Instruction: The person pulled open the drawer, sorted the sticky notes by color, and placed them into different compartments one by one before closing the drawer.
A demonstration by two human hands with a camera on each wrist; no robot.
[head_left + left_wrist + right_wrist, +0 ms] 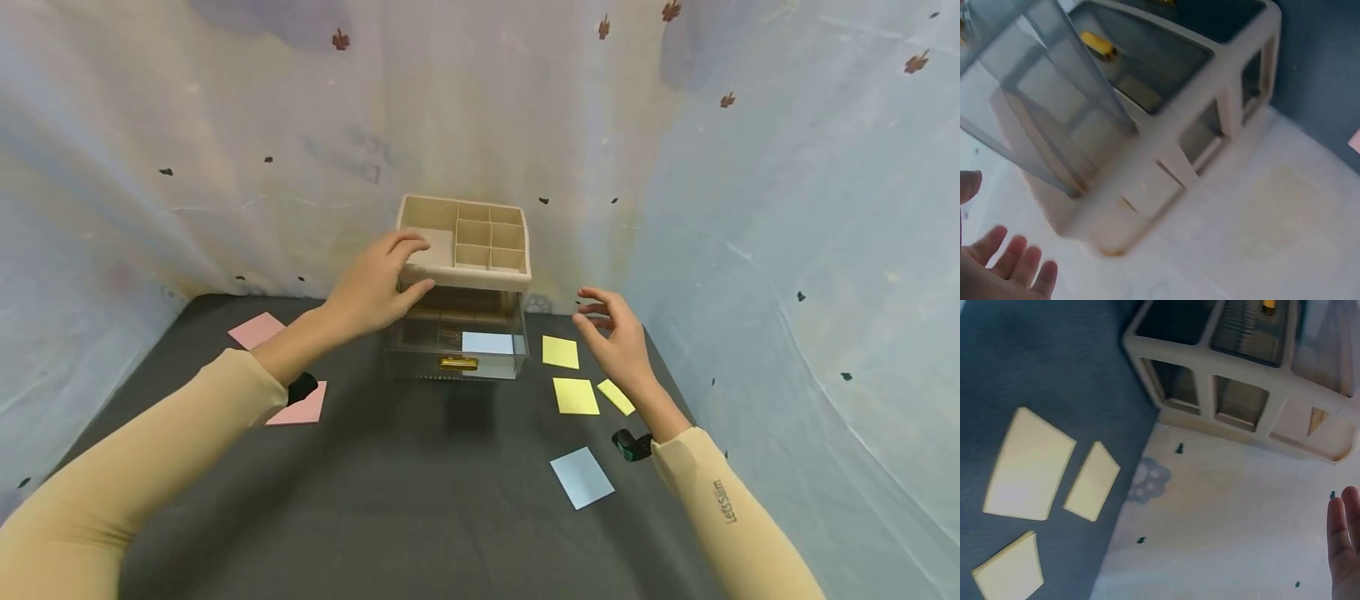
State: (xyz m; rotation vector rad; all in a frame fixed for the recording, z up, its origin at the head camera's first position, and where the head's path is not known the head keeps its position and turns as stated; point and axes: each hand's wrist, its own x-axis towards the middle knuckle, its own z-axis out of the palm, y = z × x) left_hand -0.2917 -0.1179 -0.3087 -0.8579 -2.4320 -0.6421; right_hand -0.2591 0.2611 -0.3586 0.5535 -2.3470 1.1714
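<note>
A cream desktop organizer (463, 273) with a divided top tray stands at the back of the dark table. Its clear top drawer (420, 362) is pulled out, with a gold handle (458, 363) at the front and a pale blue sticky note pad (487, 342) inside. My left hand (377, 287) hovers by the organizer's left upper edge, thumb and fingers spread apart, gripping nothing. In the left wrist view, a gap shows between those fingers (1013, 259) and the drawer. Off to the organizer's right, my right hand (617, 340) is raised with loosely bent fingers and holds nothing.
Yellow sticky note pads (576, 396) lie right of the organizer, and a light blue one (582, 477) is nearer the front. Pink pads (257, 330) lie at the left, partly behind my left arm. Patterned curtains (480, 100) enclose the table's back and sides.
</note>
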